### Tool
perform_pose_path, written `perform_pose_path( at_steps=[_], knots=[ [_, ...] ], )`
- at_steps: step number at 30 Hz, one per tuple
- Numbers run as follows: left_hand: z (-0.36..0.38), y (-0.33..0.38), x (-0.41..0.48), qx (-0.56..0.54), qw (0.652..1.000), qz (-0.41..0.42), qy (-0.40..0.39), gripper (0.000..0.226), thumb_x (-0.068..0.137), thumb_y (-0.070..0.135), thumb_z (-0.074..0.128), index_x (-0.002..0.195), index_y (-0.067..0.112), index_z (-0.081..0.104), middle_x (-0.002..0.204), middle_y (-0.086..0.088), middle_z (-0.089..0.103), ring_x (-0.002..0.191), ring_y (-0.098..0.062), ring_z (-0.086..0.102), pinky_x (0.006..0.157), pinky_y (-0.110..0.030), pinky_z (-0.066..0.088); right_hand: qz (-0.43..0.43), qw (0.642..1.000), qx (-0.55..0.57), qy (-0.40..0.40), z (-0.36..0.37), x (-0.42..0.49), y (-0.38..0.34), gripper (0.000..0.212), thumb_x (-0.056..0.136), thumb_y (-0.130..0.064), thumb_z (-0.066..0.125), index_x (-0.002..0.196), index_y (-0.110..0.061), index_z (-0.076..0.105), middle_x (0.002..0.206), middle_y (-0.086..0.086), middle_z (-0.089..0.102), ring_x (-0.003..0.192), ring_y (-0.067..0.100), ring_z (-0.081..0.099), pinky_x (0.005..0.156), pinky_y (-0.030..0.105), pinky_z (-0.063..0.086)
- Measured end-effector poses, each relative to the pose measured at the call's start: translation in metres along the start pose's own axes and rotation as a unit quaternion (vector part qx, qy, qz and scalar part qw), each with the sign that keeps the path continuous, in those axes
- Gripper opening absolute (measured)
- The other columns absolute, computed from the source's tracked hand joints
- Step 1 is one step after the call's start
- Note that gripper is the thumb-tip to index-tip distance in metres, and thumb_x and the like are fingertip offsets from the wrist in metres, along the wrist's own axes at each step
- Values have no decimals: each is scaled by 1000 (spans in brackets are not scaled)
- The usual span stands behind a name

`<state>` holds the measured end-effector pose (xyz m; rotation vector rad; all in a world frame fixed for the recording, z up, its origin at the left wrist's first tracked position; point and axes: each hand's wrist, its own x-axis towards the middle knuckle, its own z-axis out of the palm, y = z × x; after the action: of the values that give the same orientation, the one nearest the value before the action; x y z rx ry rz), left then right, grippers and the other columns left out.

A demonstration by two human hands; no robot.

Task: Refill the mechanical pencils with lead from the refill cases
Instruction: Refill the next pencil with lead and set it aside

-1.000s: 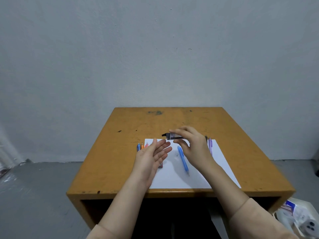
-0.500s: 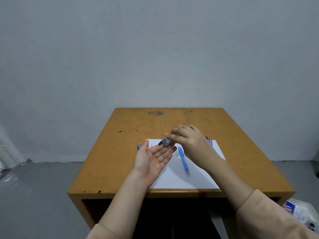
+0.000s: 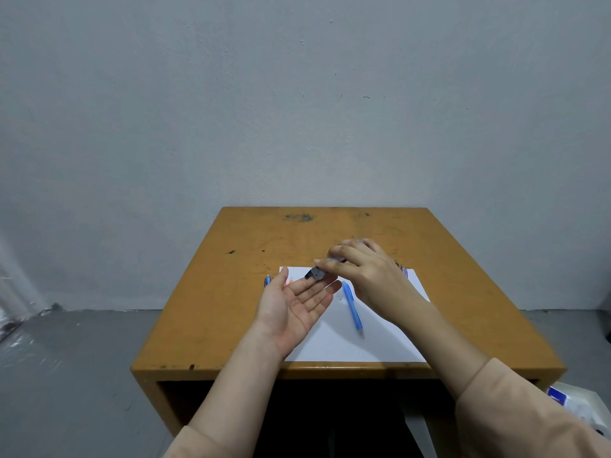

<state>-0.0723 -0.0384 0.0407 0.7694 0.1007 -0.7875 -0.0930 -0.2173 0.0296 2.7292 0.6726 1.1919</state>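
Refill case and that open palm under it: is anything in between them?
Nothing visible. The right hand holds the refill case dark end down, just over the open left hand.

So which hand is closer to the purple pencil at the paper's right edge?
Right. The right hand, pinching the refill case, is just left of the purple pencil; the left hand is open, farther left.

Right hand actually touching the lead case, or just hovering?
Touching. The head view shows the right hand pinching the case between its fingertips, with the case's dark end tilted down toward the open left hand.
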Motion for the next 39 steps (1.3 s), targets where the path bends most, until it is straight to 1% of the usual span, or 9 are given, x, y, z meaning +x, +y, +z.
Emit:
perform_pose_path(
  at_steps=[3, 7, 14, 22, 26, 29, 33, 35, 39],
  knots=[
    [0, 0, -1, -2, 1000, -2, 1, 57, 101, 40, 32, 108, -9, 60, 110, -26, 66, 101, -33, 65, 89, -36, 49, 12, 1000, 19, 9, 2, -2, 0, 44, 81, 8, 49, 113, -15, 69, 101, 7, 65, 96, 24, 60, 77, 40, 50],
    [0, 2, -2, 15, 1000, -2, 2, 48, 101, 32, 36, 111, -9, 59, 108, -25, 67, 93, -32, 69, 86, -35, 50, 46, 997, 67, 14, 7, -5, -1, 59, 64, 18, 73, 113, -16, 70, 101, 7, 66, 95, 22, 59, 76, 39, 51],
    [-1, 6, -4, 53, 998, 7, 21, 36, 98, 22, 43, 108, -7, 61, 105, -22, 69, 98, -32, 67, 84, -33, 51, 110, 984, 140, 14, 5, -9, -9, 38, 80, 4, 57, 111, -13, 71, 97, 9, 67, 94, 14, 50, 73, 31, 44],
    [-9, -2, -6, 175, 977, 91, 77, 24, 93, 18, 56, 98, -3, 67, 94, -16, 73, 87, -25, 71, 82, -30, 54, 134, 979, 152, 18, 4, -11, -11, 38, 81, 3, 55, 112, -12, 70, 97, 7, 66, 95, 12, 49, 76, 30, 44],
    [-14, -4, -7, 261, 941, 182, 112, 17, 86, 14, 68, 95, 0, 72, 84, -9, 74, 83, -18, 71, 70, -21, 54, 148, 975, 165, 20, 6, -13, -9, 39, 81, 3, 54, 113, -12, 70, 98, 7, 66, 95, 13, 50, 75, 32, 46],
    [-19, -4, -8, 340, 895, 254, 136, 6, 81, 13, 73, 86, 13, 75, 80, -2, 75, 83, -16, 70, 78, -25, 54, 151, 973, 171, 25, 7, -13, -9, 35, 84, -1, 52, 113, -12, 70, 97, 8, 66, 95, 13, 50, 76, 32, 46],
    [-24, -2, -9, 402, 853, 303, 138, 12, 79, 13, 75, 75, 24, 74, 76, 6, 74, 80, -12, 70, 80, -30, 55, 166, 970, 175, 19, 6, -14, -9, 38, 82, 1, 54, 114, -12, 70, 98, 8, 66, 96, 12, 50, 78, 28, 43],
    [-24, -1, -9, 420, 838, 319, 141, 15, 79, 13, 76, 71, 25, 73, 73, 8, 73, 76, -14, 70, 76, -28, 55, 173, 969, 175, 14, 6, -14, -10, 39, 82, 2, 54, 114, -12, 69, 98, 8, 66, 96, 11, 50, 80, 22, 41],
    [-24, 1, -8, 453, 809, 341, 157, 19, 77, 16, 78, 68, 31, 70, 69, 12, 71, 72, -10, 67, 68, -24, 52, 202, 960, 196, 4, 6, -15, -12, 43, 82, 11, 57, 117, -12, 68, 100, 9, 64, 94, 6, 47, 83, -1, 35]
  ],
)
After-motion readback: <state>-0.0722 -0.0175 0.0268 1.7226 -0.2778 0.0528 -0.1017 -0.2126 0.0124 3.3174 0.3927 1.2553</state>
